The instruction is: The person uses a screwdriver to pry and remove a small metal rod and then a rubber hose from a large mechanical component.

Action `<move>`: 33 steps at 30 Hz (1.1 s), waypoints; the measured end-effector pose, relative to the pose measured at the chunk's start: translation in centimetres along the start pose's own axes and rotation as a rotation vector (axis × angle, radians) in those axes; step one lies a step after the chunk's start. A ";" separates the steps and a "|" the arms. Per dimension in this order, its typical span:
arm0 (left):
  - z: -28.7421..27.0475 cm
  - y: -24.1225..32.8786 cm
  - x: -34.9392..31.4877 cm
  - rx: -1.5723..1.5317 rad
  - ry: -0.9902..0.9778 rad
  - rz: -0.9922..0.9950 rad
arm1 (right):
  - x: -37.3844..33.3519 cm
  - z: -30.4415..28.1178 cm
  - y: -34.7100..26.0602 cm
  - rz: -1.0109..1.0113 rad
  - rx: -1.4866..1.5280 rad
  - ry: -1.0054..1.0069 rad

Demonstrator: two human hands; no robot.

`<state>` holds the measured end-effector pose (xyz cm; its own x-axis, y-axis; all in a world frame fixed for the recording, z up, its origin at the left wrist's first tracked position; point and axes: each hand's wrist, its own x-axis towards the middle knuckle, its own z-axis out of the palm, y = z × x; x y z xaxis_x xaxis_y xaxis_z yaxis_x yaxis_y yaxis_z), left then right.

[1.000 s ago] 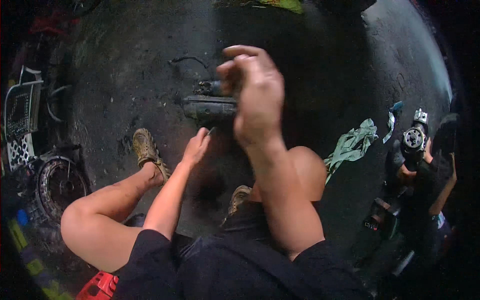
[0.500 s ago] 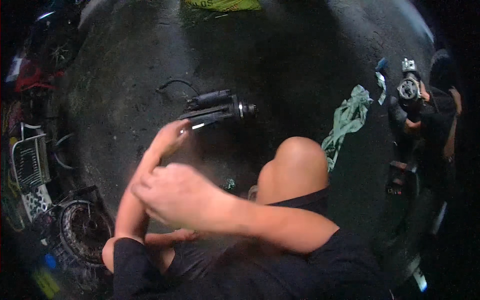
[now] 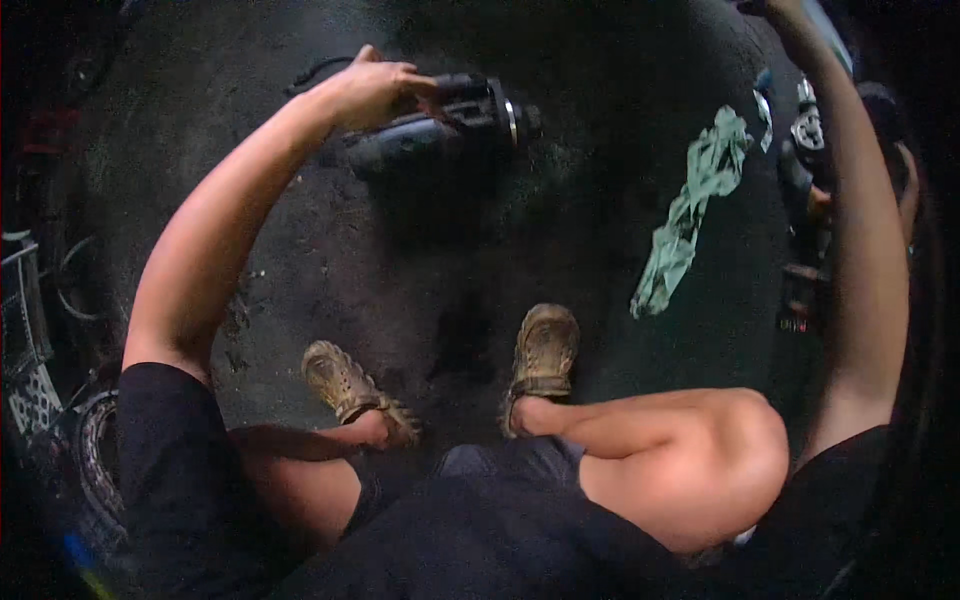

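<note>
On the dark floor ahead lies a starter motor [image 3: 400,145], a dark cylinder with a smaller one alongside and a bright ring near its right end. My left hand [image 3: 375,92] reaches over it from the left, fingers curled onto its upper side; the fingertips are partly hidden. Far up at the right, my right arm stretches away from me. Only part of my right hand [image 3: 775,8] shows at the picture's edge, so its fingers and anything in them cannot be made out.
A crumpled pale green cloth [image 3: 690,215] lies right of centre. Beyond my right arm is a silver metal part [image 3: 806,130], close to another person's hand [image 3: 820,203]. A metal rack [image 3: 28,310] and a tyre [image 3: 98,450] stand at the left. My clogs [image 3: 545,350] rest on the floor.
My left hand has moved onto the starter motor. My right hand has swung from beside my left arm to the far upper right. My right knee has shifted right, and both clogs now show.
</note>
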<state>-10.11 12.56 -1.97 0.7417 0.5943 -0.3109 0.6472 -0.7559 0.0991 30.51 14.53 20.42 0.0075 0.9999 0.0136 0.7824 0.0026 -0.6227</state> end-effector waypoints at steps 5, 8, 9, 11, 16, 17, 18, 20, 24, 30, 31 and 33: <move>0.1 0.8 -0.1 0.061 0.053 0.004 | 1.5 -0.5 13.3 0.468 -0.273 -0.240; 1.3 0.2 0.7 0.055 0.036 -0.021 | 0.5 0.8 16.5 0.475 -0.282 -0.274; 1.5 0.3 0.9 0.030 0.070 -0.008 | 0.4 0.9 17.1 0.473 -0.289 -0.281; 2.5 0.4 0.9 0.022 0.051 -0.059 | 0.1 3.0 17.7 0.461 -0.293 -0.315; 4.2 -0.3 0.4 -0.022 0.135 -0.052 | 0.8 5.7 18.1 0.409 -0.305 -0.393; 4.1 -0.2 0.2 -0.027 0.140 -0.068 | 1.1 6.2 18.4 0.404 -0.300 -0.405; 4.0 -0.1 0.2 -0.030 0.131 -0.047 | 1.0 6.6 18.6 0.402 -0.292 -0.412; 2.7 0.0 0.1 -0.009 0.103 0.069 | 1.2 6.7 19.3 0.403 -0.303 -0.415; 2.1 0.4 0.6 -0.036 0.127 -0.011 | 1.2 6.4 18.6 0.379 -0.228 -0.489; 1.5 0.7 0.2 -0.049 -0.025 -0.006 | 0.0 9.0 12.4 0.932 -0.324 -0.225; 1.9 0.2 -0.8 -0.036 -0.054 -0.027 | -0.1 10.8 12.5 0.936 -0.356 -0.233; 2.3 -0.1 -0.9 -0.049 0.115 -0.034 | -0.7 9.4 13.9 0.831 -0.326 -0.248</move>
<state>-11.25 11.41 -3.87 0.7330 0.6488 -0.2044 0.6777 -0.7223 0.1377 35.47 14.05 4.39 0.5405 0.6537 -0.5296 0.7225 -0.6832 -0.1060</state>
